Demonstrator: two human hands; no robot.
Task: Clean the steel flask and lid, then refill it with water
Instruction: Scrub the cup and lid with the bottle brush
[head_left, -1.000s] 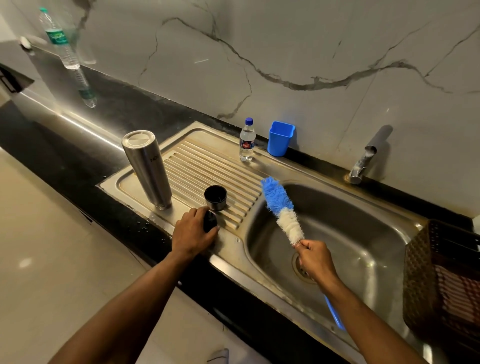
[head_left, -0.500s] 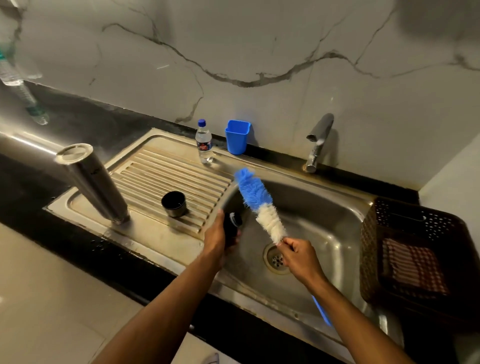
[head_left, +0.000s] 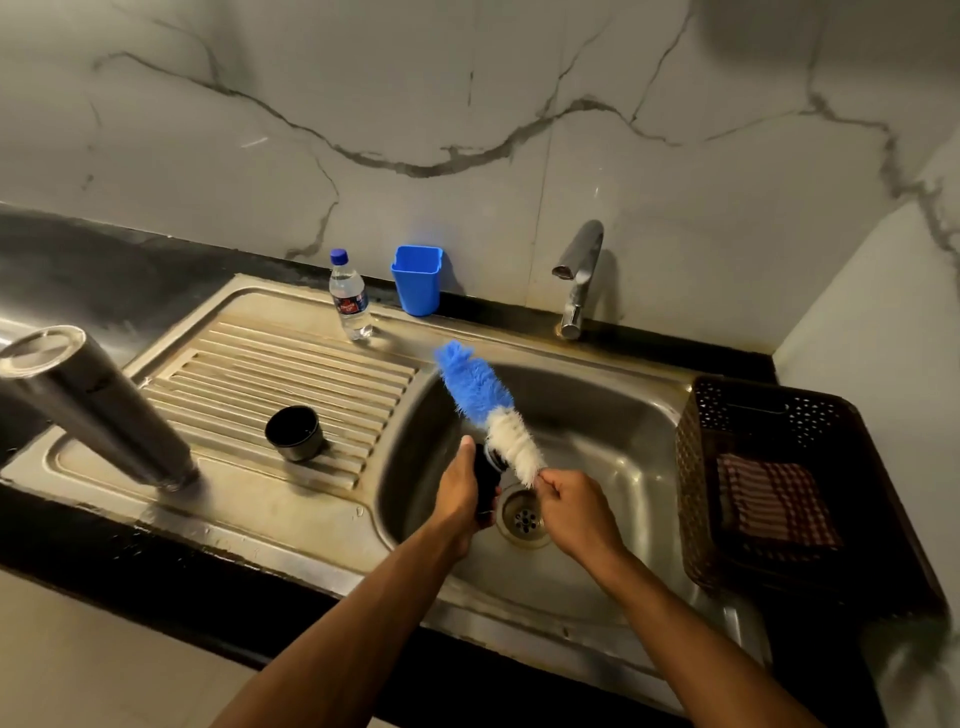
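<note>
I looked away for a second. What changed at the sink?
The left hand lifted the black lid off the drainboard and carried it over the basin, beside the brush held by the right hand. The flask and black cup stayed put.

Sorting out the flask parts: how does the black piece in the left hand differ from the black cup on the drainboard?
The lid is gripped by the left hand over the sink basin, beside the brush; the cup stands free on the drainboard. The cup is wider, its mouth open upward. Both are dark.
</note>
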